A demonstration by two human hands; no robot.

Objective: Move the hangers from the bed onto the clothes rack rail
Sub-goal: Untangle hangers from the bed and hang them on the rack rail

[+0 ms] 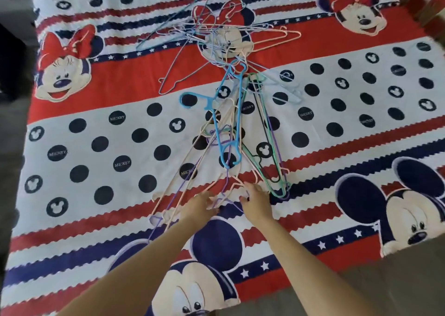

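Both hands are down at the lower middle of the frame, reaching into the near end of a messy pile of hangers (231, 122) on the bed (96, 127). The left hand (201, 204) has its fingers on the thin pink and purple ones, grip looks loosely curled but can't tell if it's actually holding any. Same for the right hand (256, 201). A second tangle of hangers (216, 33) sits upper middle.

Just one view: the bed (72, 195) is seen from head height, angled forward and down (wide-angle, fairly close), edges bowed.
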